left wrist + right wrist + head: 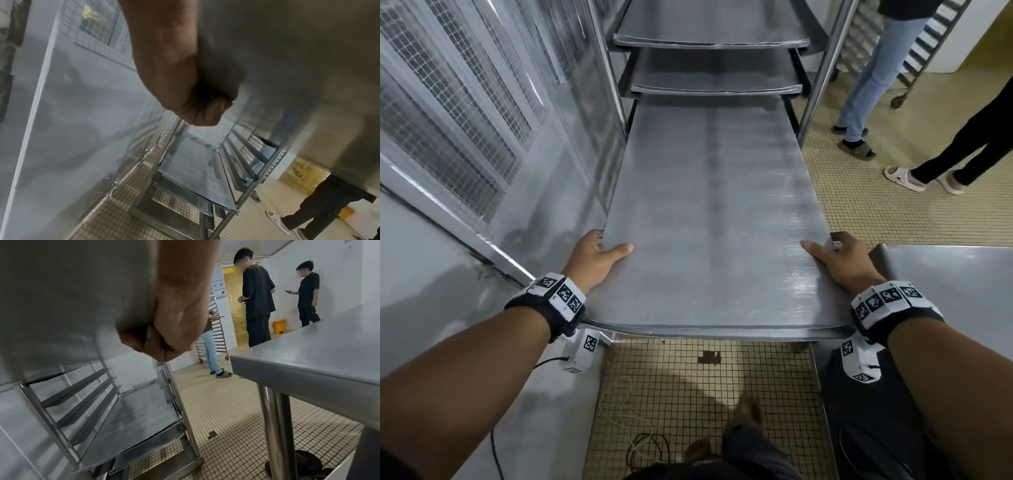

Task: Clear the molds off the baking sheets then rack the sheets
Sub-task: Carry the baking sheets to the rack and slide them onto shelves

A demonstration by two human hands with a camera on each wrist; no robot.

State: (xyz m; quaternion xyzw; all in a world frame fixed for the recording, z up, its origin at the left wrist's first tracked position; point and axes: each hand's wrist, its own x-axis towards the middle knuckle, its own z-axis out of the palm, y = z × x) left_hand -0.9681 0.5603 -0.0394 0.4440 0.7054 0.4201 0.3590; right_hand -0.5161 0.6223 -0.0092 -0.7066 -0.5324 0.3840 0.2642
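Note:
A bare metal baking sheet (715,212) lies level between my hands, its far end inside the rack (822,68). My left hand (599,255) grips its left edge near the front corner, thumb on top and fingers curled beneath. My right hand (835,255) grips the right edge the same way. From below, the sheet's underside (287,48) fills the left wrist view above my left hand (185,91); the right wrist view shows the underside (72,296) and my right hand (172,331). Two more sheets (712,42) sit on higher rails. No molds are in view.
A steel wall with mesh panels (465,113) runs close on the left. A steel table (955,291) stands at my right. Lower rack rails hold another sheet (131,418). Two people (876,85) stand on the tiled floor (859,205) to the right, near a second rack (218,331).

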